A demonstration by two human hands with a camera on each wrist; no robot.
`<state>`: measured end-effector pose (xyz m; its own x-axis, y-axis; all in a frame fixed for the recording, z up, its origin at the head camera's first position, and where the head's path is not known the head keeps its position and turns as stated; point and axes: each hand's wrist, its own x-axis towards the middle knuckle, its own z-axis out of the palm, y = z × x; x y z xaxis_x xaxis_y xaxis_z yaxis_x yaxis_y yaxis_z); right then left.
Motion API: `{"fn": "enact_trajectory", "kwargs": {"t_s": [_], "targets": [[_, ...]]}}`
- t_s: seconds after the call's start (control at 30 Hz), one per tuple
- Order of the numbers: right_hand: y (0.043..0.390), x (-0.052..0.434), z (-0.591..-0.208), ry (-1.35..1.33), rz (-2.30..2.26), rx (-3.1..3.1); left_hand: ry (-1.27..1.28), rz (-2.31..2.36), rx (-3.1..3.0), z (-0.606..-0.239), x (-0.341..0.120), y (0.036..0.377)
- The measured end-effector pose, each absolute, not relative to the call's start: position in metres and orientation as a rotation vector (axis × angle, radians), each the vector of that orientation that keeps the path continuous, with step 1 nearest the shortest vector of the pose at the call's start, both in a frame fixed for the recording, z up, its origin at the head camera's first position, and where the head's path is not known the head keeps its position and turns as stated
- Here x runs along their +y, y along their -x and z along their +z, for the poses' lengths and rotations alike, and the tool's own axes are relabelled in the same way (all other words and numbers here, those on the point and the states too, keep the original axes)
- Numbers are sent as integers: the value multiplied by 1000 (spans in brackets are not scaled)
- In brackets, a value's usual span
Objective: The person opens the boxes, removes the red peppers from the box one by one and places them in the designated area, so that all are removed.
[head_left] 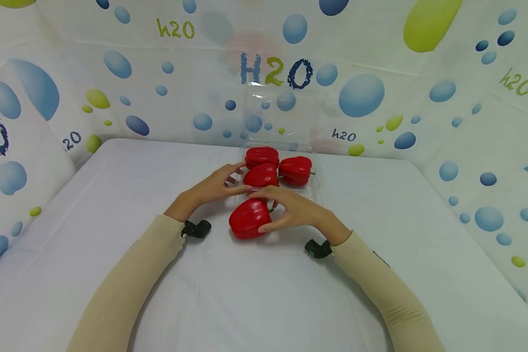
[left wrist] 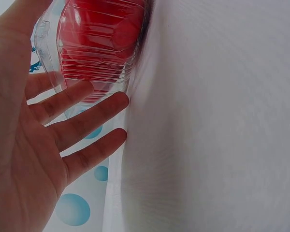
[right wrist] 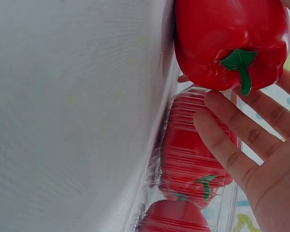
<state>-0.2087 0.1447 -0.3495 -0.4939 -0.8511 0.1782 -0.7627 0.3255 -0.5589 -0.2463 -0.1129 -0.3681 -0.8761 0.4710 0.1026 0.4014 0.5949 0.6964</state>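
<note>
Head view, white table [head_left: 114,205], bubble-print walls [head_left: 378,98], right hand [head_left: 297,212] cupping red pepper [head_left: 248,218], left hand [head_left: 213,186] flat

Four red peppers [head_left: 249,218], one clear plastic container [head_left: 279,117], and two hands [head_left: 217,185].

- Open tablecloth [head_left: 114,205] left and right of the box [head_left: 317,182].
- Raised lid [head_left: 279,115] blocks the back; loose pepper [head_left: 249,218] crowds the front.

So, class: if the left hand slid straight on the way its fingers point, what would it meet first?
Most likely the clear plastic container. The left hand has its fingers straight and already at the container's near side, with red peppers just behind that wall.
</note>
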Motion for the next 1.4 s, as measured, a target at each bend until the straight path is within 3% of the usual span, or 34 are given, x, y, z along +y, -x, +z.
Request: {"fn": "enact_trajectory", "kwargs": {"t_s": [1.4], "targets": [[217,154,-340,1580,-1035,2368,-741,1177,2702,-364,-114,244]]}}
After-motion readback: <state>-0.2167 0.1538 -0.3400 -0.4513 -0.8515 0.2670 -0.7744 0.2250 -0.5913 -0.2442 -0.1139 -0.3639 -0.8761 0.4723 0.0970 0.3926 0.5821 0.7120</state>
